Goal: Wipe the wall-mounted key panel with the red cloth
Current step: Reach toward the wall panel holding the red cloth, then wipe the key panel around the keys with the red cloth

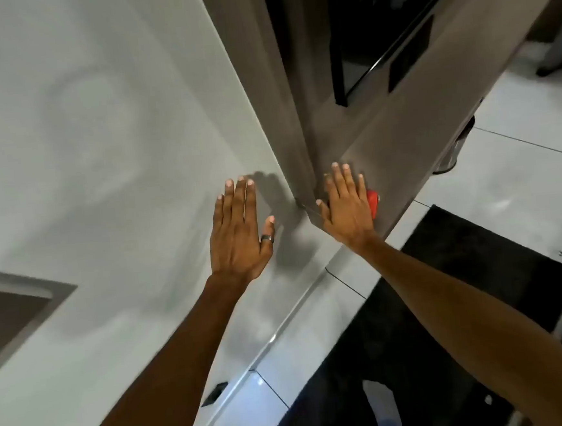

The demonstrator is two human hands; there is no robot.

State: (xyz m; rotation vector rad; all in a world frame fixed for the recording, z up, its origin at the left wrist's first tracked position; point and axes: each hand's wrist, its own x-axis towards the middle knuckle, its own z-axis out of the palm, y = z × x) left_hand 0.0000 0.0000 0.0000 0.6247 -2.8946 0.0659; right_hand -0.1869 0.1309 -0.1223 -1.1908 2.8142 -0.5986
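Head view, tilted steeply. Pale grey wall fills the left half, with a recessed dark opening at its lower left edge. Right of the wall's corner edge stands a brown-grey panel, apparently a hinged door swung outward; it carries two dark rectangular slots near its upper part. Behind it, a dark compartment with a black glossy frame; contents too dark to tell. Cannot confirm any keys from this angle.

Floor: white glossy tiles at right, a black mat below the panel's lower edge. A small dark socket sits low on the wall by the skirting. A metallic object shows just past the panel's right edge; too blurred to identify.

Left hand: flat, fingers straight and together, palm laid on the wall just left of the corner edge, holding nothing. A dark ring is on the thumb.

Right hand: flat, fingers extended, pressed against the lower corner of the panel, pinning the red cloth under the palm. Only a small red fold shows, past the little-finger side of the hand. The hand covers the rest.

Both forearms bare, reaching up from the bottom edge, well apart at the elbows, near each other at the hands.
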